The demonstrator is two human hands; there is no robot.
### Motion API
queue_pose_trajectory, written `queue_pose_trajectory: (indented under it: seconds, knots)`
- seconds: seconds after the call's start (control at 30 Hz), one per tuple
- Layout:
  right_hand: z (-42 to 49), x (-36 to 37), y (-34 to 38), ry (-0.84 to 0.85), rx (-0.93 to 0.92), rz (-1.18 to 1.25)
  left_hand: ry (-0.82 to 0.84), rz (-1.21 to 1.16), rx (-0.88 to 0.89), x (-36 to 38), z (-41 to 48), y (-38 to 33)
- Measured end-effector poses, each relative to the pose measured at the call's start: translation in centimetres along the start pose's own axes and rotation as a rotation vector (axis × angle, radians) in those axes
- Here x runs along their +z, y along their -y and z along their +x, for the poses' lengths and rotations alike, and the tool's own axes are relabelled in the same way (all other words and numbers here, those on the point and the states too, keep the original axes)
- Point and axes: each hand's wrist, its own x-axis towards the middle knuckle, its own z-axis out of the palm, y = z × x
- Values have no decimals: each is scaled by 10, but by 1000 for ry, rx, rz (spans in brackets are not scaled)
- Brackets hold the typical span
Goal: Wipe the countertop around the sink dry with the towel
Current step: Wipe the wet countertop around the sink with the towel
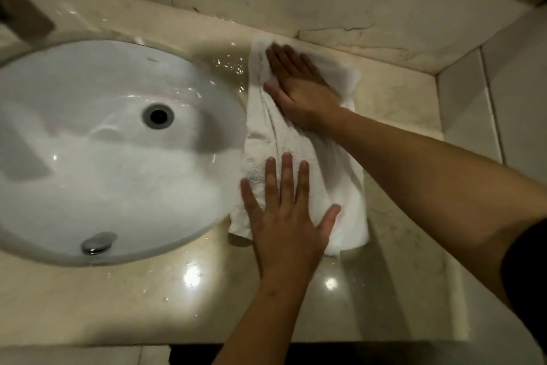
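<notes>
Pressing flat on a white terry-cloth towel (285, 141), both hands have straight, open fingers and grip nothing: the left hand (288, 216) on its near end, the right hand (302, 92) on its far end. The towel lies on the glossy beige marble counter (384, 290), just right of the white oval sink (88, 157), near water droplets (229, 64).

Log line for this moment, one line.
phase: wiping | left hand: flat on towel, near end | right hand: flat, far end | countertop: wet beside sink
</notes>
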Motion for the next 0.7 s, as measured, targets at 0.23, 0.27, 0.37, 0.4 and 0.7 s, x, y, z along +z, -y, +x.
queue_pose_trajectory:
  seconds: [0.23, 0.27, 0.37, 0.4, 0.7]
  knots:
    - [6, 7, 34, -11, -73, -27, 12, 19, -76, -8, -14, 16]
    - [3, 5, 31, -14, -66, -31, 4, 24, -73, -8, -15, 11]
    - [1, 7, 33, -18, -46, -21, 13, 36, -70, -6, -14, 16]
    - [0, 8, 34, -18, -43, -17, 13, 42, -74, -5, -14, 18]
    - [-40, 13, -9, -81, 142, 11, 59, 97, 53, -8, -13, 10]
